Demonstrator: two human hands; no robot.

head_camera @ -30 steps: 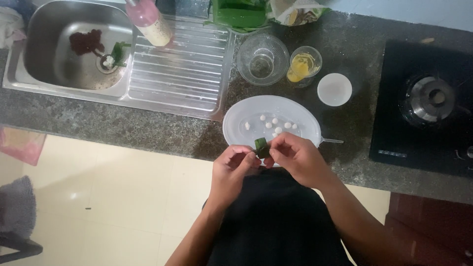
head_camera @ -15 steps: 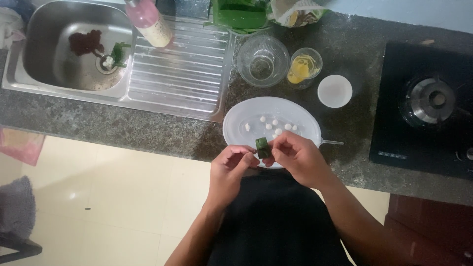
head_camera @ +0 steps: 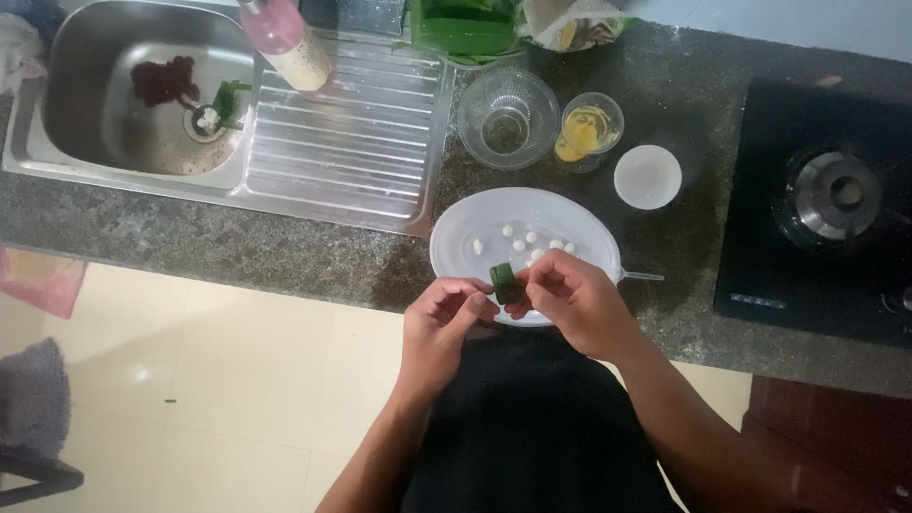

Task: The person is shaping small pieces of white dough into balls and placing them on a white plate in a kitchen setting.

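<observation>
Granite counter [head_camera: 313, 256], white plate [head_camera: 570, 223] — both hands' fingers [head_camera: 543, 271] pinching green leaf piece [head_camera: 503, 281]

- L hand [head_camera: 439, 318] – bare, no glove, no ring or watch visible.
- R hand [head_camera: 579, 302] – bare as well, no glove, nothing on fingers or wrist that shows.
- Both forearms bare up to frame edge; no sleeve or cuff in view, so sleeves short or none – can't tell which.
- Torso: dark garment [head_camera: 532, 427], black or near-black, plain, no print, buttons or seams resolvable in dim light.
- Garment fills the gap btw the arms down to bottom edge; lower body not visible.
</observation>
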